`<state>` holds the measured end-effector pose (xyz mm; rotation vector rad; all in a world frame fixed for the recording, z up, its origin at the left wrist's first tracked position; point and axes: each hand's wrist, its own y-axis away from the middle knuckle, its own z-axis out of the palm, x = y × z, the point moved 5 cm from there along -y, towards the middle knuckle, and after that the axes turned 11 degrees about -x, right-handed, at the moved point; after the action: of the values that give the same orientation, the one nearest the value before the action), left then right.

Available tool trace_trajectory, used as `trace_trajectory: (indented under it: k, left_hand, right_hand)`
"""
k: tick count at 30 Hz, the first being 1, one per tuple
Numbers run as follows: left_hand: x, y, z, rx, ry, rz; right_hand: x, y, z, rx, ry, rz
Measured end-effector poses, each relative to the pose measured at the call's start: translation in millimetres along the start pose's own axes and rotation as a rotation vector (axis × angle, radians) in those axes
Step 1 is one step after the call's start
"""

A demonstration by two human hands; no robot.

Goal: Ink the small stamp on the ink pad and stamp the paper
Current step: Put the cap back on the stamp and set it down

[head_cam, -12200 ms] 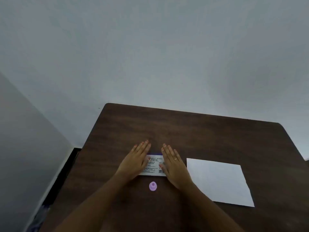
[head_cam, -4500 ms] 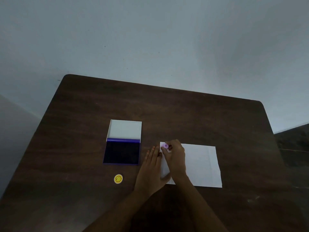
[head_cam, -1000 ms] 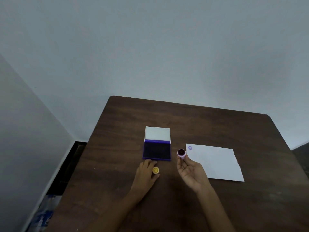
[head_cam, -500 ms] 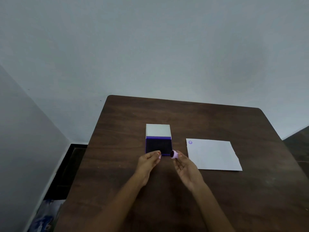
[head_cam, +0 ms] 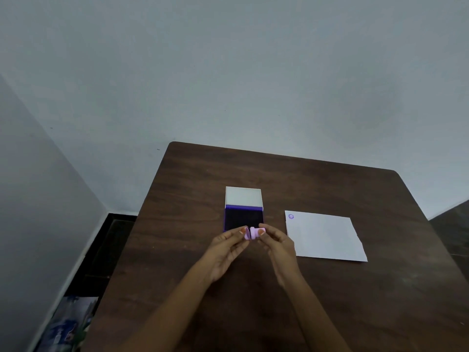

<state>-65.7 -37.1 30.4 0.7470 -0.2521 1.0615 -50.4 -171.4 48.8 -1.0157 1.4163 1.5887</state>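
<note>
The small stamp (head_cam: 254, 232) is pinched between left hand (head_cam: 227, 248) and right hand (head_cam: 278, 246), seemingly capped, just before the ink pad (head_cam: 243, 219).

Small lilac stamp (head_cam: 254, 232) held sideways between fingers (head_cam: 245, 231) of both hands, pinched at each end, off the bench. Ink pad (head_cam: 243, 219) just beyond the fingers: open, dark pad face up, purple rim, white lid (head_cam: 243, 196) hinged back flat. White paper (head_cam: 324, 237) flat, right of the fingers, one purple round print (head_cam: 291, 216) in its far left corner.
</note>
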Motion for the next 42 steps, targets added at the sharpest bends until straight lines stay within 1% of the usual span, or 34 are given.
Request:
trace_trajectory:
  k: [3, 5, 10, 14, 16, 18, 20, 23, 26, 28, 30, 32, 34, 37, 40, 42]
  left_hand:
    - [1, 4, 1, 0.021, -0.055, 0.004]
    - [0, 6, 4, 0.024, -0.085, -0.001]
    - [-1, 7, 5, 0.023, -0.082, -0.004]
    - [0, 9, 9, -0.018, -0.165, -0.004]
    - [-1, 9, 8, -0.03, -0.177, -0.01]
    - [-2, 7, 5, -0.016, -0.15, -0.023]
    - [-5, 6, 4, -0.016, -0.075, -0.043]
    - [-11, 5, 2, -0.008, -0.013, -0.075]
    - [-14, 4, -4, 0.061, -0.08, -0.094]
    - [-14, 4, -12, 0.16, -0.163, -0.089]
    - [-11, 3, -23, 0.293, -0.279, -0.075]
    - [-6, 3, -33, 0.392, -0.364, -0.05]
    - [-1, 2, -42, 0.464, -0.389, -0.015]
    - [5, 0, -52, 0.523, -0.381, 0.024]
    - [9, -4, -56, 0.538, -0.389, 0.048]
    - [10, -8, -57, 0.545, -0.407, 0.059]
  right_hand:
    - [3, 0, 1, 0.005, 0.052, -0.014]
    - [2, 0, 2, -0.021, 0.078, -0.038]
    - [2, -2, 3, -0.027, 0.155, -0.071]
    - [9, -1, 1, 0.066, 0.226, -0.027]
    - [9, -2, 1, 0.052, 0.256, -0.038]
    - [6, -2, 2, 0.016, 0.259, -0.057]
    - [3, -3, 2, -0.004, 0.26, -0.084]
    - [8, -7, 1, 0.008, 0.247, -0.069]
    - [19, -11, 3, 0.052, 0.297, -0.062]
    - [23, -15, 4, 0.055, 0.396, -0.123]
    - [26, -20, 5, 0.014, 0.51, -0.168]
    - [31, -27, 5, -0.03, 0.57, -0.148]
    - [36, -31, 8, -0.067, 0.613, -0.131]
    - [40, -35, 13, -0.121, 0.718, -0.148]
    - [46, -38, 16, -0.191, 0.842, -0.18]
    - [49, -38, 17, -0.208, 0.863, -0.189]
